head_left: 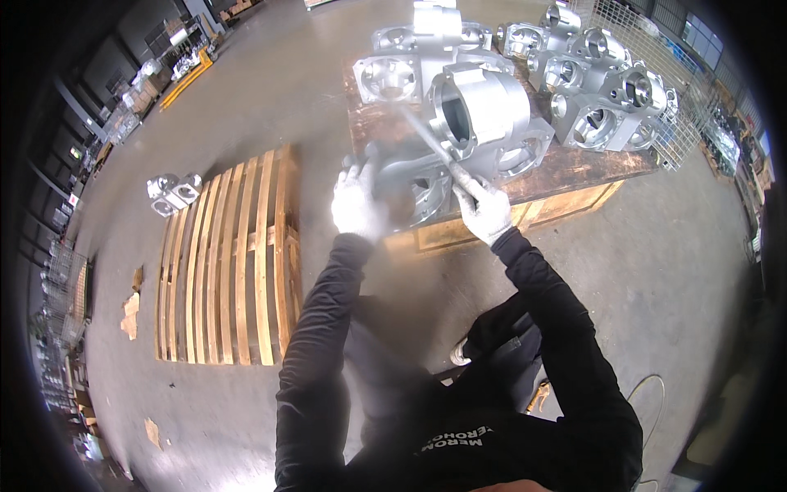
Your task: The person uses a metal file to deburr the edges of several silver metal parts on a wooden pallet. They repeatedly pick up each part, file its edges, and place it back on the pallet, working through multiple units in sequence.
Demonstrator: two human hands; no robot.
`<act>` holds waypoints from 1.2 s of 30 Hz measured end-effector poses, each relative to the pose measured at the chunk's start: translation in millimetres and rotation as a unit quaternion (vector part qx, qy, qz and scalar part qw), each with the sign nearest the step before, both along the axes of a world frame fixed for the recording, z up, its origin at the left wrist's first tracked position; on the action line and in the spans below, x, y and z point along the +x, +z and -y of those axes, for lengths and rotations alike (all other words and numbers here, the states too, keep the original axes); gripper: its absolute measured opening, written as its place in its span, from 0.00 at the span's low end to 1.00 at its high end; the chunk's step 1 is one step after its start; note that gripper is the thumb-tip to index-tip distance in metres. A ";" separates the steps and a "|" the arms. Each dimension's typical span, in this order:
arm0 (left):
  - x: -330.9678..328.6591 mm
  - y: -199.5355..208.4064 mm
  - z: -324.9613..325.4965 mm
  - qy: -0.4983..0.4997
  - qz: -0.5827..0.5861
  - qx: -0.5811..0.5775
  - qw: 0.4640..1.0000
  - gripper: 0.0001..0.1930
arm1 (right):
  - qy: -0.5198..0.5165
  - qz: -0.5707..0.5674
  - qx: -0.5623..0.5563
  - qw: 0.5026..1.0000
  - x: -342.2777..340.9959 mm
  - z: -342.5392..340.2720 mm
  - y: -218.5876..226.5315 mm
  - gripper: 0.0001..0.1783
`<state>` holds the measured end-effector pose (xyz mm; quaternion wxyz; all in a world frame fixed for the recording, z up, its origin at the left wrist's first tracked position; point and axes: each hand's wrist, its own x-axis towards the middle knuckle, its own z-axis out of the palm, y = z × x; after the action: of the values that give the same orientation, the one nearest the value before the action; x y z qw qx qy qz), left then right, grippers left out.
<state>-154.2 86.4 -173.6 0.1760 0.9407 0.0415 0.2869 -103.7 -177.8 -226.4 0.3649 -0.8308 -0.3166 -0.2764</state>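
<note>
My right hand [487, 210], in a white glove, is closed around the lower end of a long, narrow grey file [428, 135]. The file slants up and to the left across a silver metal casting [484, 107], a housing with a wide round bore and side openings. At the casting's near left end, my gloved left hand [358, 201] grips its edge. Some of the left fingers point upward, and motion blurs that hand and the metal beside it. The casting lies at the near edge of a brown wooden worktop [566, 174].
More silver castings [389, 78] stand behind, and a further group [598, 107] sits to the right by a wire mesh cage [680, 123]. A slatted wooden pallet [221, 271] lies on the floor at left, with another casting [174, 193] at its far corner. A hose [656, 402] curves at lower right.
</note>
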 end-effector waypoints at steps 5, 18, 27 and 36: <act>0.2 -4.0 -0.6 0.014 0.021 -0.010 1.000 0.35 | -0.049 -0.227 0.017 0.972 -40.2 -8.3 13.4 0.25; -2.2 4.5 -1.0 0.000 -0.031 -0.013 0.999 0.39 | -0.056 -0.132 0.085 0.986 -57.4 -44.8 26.8 0.25; -0.3 5.4 -2.2 -0.013 -0.050 -0.025 0.998 0.42 | -0.067 0.074 0.080 0.992 -53.0 -50.2 15.5 0.24; -27.7 -21.1 -26.8 -0.030 0.190 -0.084 0.978 0.56 | -0.096 -0.111 0.070 0.987 -67.4 -45.8 18.7 0.23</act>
<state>-181.9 113.2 -194.7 0.2680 0.8514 0.0032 0.4509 -171.1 -132.1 -207.7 0.4270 -0.8553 -0.1730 -0.2372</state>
